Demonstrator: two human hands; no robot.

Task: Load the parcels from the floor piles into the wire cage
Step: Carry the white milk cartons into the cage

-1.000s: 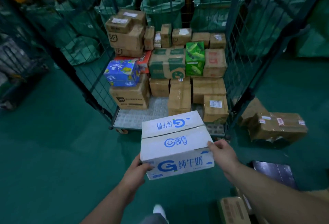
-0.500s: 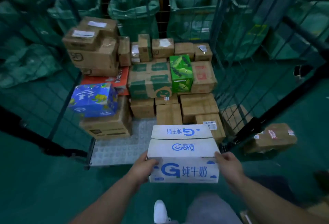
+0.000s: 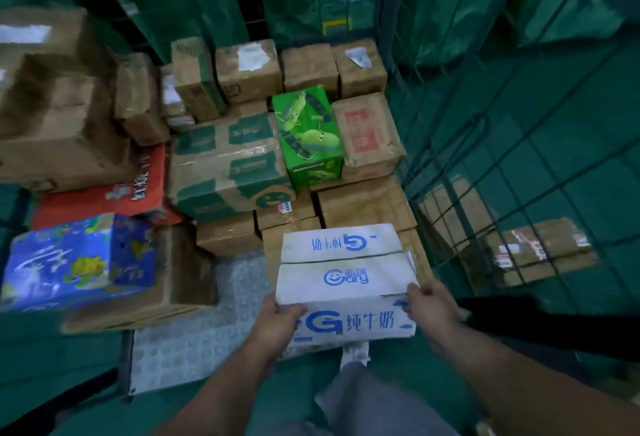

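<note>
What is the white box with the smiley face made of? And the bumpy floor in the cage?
The white box looks like printed cardboard with a matte finish: folded flaps meet at a seam on top. The bumpy cage floor looks like pale grey metal or hard plastic with a raised stud pattern; the blur leaves that open.

White milk carton [image 3: 341,273], blue print, level at wire cage [image 3: 519,145] front edge, above stacked brown parcels [image 3: 367,205].
</note>
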